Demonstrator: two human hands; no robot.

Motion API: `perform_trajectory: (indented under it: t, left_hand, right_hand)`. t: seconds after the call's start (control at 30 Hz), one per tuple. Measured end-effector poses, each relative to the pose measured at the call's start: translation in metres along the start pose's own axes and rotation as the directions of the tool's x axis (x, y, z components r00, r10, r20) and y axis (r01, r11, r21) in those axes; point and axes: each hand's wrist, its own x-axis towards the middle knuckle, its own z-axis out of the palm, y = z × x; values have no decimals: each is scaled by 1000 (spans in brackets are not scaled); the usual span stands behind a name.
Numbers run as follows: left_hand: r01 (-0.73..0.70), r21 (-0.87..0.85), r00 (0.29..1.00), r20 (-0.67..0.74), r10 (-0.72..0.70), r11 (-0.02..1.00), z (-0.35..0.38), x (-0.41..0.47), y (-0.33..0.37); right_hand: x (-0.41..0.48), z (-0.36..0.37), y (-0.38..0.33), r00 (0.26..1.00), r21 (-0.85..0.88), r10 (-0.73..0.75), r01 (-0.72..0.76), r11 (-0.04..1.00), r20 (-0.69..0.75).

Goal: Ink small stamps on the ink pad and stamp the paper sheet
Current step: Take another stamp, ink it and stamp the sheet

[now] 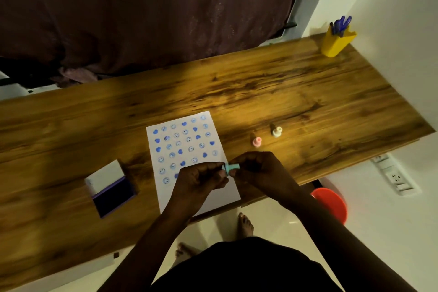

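Note:
A white paper sheet (187,140) lies on the wooden table (284,92), covered with several rows of blue smiley and heart prints. Over its lower part my left hand (201,179) and my right hand (258,170) meet, both pinching a small teal stamp (230,168) held between them. The hands hide part of the sheet's lower rows. An open ink pad (111,188) with a dark blue surface and a raised white lid sits left of the sheet. A pink stamp (257,142) and a cream stamp (276,131) stand to the right of the sheet.
A yellow pen cup (336,41) with blue pens stands at the table's far right corner. A dark curtain hangs behind the table. A red stool (331,204) and a wall socket strip (393,175) lie beyond the right edge. My bare feet show below the front edge.

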Motion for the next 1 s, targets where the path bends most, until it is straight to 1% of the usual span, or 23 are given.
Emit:
perform_trajectory:
  t: [0.07,0.17,0.27,0.37,0.43,0.5,0.53,0.57,0.63,0.7,0.83,1.0]
  left_hand:
    - [-7,5,1000,25,7,1000,5,3,-2]
    - [-33,66,997,72,28,997,13,8,-5]
    - [-62,127,993,110,48,990,24,14,-9]
    - [-53,162,991,133,31,985,37,21,-12]
    - [-46,184,990,139,21,982,43,26,-15]
    - [-33,191,991,132,8,981,49,32,-18]
    - [-26,181,994,110,6,983,51,34,-19]
    - [-16,173,997,75,3,985,53,38,-20]
    - [0,193,1000,-1,0,981,55,43,-21]
    - [5,216,998,-59,8,976,56,48,-23]
    - [16,234,994,-109,10,972,52,50,-27]
    - [6,258,986,-162,37,966,50,48,-32]
  right_hand:
    - [-3,-7,3,1000,5,-22,22,1000,18]
    - [-6,-17,9,999,-32,-24,24,999,23]
    - [-9,-25,16,999,-57,16,-17,998,-28]
    - [-11,-36,24,999,-61,19,-21,998,-35]
    - [-10,-45,26,1000,-93,6,-8,996,-18]
    - [-7,-57,30,999,-146,22,-28,989,-39]
    - [-4,-63,33,997,-211,26,-41,977,-73]
    - [1,-68,38,992,-317,25,-63,946,-123]
    - [11,-76,47,974,-534,9,-133,835,-228]
    - [21,-80,53,960,-647,-10,-181,741,-280]
    - [33,-81,58,967,-729,-13,-184,659,-256]
    - [39,-84,62,972,-756,-26,-165,633,-234]
